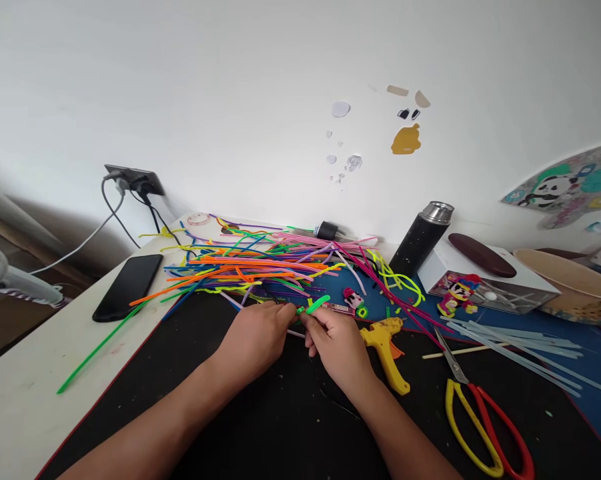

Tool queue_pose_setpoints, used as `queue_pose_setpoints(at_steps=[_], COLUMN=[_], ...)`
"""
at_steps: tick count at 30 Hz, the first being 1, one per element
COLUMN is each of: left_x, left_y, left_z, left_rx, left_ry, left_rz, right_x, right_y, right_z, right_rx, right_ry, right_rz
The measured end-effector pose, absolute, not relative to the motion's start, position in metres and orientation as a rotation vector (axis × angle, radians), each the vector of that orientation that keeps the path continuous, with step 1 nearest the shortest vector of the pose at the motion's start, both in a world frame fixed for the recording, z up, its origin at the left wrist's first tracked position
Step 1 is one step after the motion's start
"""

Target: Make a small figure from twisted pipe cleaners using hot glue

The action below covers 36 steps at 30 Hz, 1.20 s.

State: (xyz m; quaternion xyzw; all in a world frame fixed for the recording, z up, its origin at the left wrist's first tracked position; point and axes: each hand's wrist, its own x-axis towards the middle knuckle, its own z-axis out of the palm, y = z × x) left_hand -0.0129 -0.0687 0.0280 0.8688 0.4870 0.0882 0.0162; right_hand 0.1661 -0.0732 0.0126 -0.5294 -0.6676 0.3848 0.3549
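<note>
Both hands meet over the black mat (260,413), with a short green pipe cleaner (319,304) between them. My left hand (261,333) pinches its left end, fingertips closed. My right hand (337,343) grips the same piece between thumb and fingers, and a green loop sticks out above. Just behind lies a heap of coloured pipe cleaners (260,267). A small figure head with a pink top (351,297) and a green coil (362,312) rest beyond my right hand. Beside that hand is a yellow glue gun (387,353).
Scissors with yellow and red handles (480,413) lie at right, near translucent glue sticks (525,350). A finished-looking small figure (459,297) stands before a white box (500,287). A black flask (423,237) stands behind; a phone (129,287) lies at left.
</note>
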Motion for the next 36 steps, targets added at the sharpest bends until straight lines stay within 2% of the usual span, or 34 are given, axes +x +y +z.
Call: queue_pose_setpoints(at_steps=[6, 11, 29, 36], left_x=[-0.007, -0.003, -0.013, -0.015], left_y=[-0.072, -0.076, -0.072, -0.074], left_z=[0.037, 0.041, 0.040, 0.035], left_rx=[2.642, 2.656, 2.643, 2.466], left_ry=[1.544, 1.557, 1.516, 1.510], left_rz=[0.014, -0.058, 0.111, 0.340], right_x=[0.165, 0.163, 0.163, 0.161], right_y=[-0.074, -0.075, -0.076, -0.078], right_z=[0.008, 0.008, 0.015, 0.017], right_rx=[-1.401, -1.420, -1.356, -1.306], right_ry=[-1.858, -1.919, -1.877, -1.813], right_rz=[0.939, 0.898, 0.982, 1.009])
